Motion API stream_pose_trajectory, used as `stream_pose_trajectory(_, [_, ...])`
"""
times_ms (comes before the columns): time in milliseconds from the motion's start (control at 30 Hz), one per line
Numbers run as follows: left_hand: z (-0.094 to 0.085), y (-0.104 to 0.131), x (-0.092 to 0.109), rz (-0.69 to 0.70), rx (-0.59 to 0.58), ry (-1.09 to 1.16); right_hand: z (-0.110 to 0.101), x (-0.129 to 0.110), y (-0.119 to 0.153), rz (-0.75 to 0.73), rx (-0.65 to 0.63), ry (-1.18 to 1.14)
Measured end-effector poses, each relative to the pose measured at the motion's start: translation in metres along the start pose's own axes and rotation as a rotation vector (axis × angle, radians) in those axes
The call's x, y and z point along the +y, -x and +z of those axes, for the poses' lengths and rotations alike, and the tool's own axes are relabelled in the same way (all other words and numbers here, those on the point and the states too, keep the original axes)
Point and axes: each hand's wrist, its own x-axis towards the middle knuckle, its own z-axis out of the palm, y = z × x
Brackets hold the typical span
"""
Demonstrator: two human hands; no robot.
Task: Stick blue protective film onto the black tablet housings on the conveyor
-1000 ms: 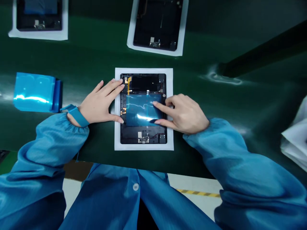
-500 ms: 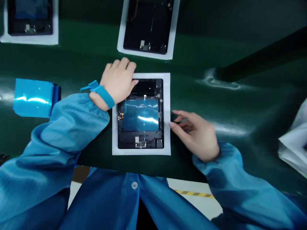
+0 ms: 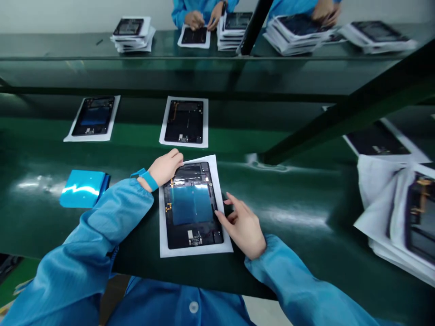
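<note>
An opened tablet housing (image 3: 183, 239), black with exposed circuit parts, lies on a white sheet (image 3: 204, 250) before me. A shiny blue film (image 3: 192, 206) covers its middle. My left hand (image 3: 165, 167), with a blue wrist strap (image 3: 148, 178), is at the housing's upper left corner, its fingers bent and closed over the edge. The fingertips are partly hidden. My right hand (image 3: 243, 224) is at the right edge, thumb tip by the housing's side, fingers curved and apart from the thumb, with nothing seen between them.
A stack of blue films (image 3: 83, 188) lies left. Two more housings on sheets, one at back left (image 3: 97, 118) and one farther ahead (image 3: 185, 121), lie beyond. A dark bar (image 3: 316, 122) slants across the right, near stacked housings (image 3: 401, 217). Co-workers' hands (image 3: 204, 20) work behind a ledge.
The view has tilted up, bringing the far bench and co-workers into sight. The housing and sheet now sit slightly turned. My right hand has come closer to the housing's right edge.
</note>
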Motion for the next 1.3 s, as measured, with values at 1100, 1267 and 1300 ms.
stream_pose_trajectory(1100, [-0.008, -0.102, -0.093, -1.03, 0.278, -0.005, -0.024, 0.019, -0.297, 0.373, 0.292, 0.148])
stream_pose_trajectory(1267, [-0.039, -0.081, -0.106, -1.008, 0.296, 0.129, -0.009, -0.016, -0.256, 0.203, 0.187, -0.064])
stream_pose_trajectory(1300, [-0.044, -0.071, -0.108, -1.0, 0.309, 0.157, -0.002, -0.023, -0.243, 0.184, 0.117, -0.138])
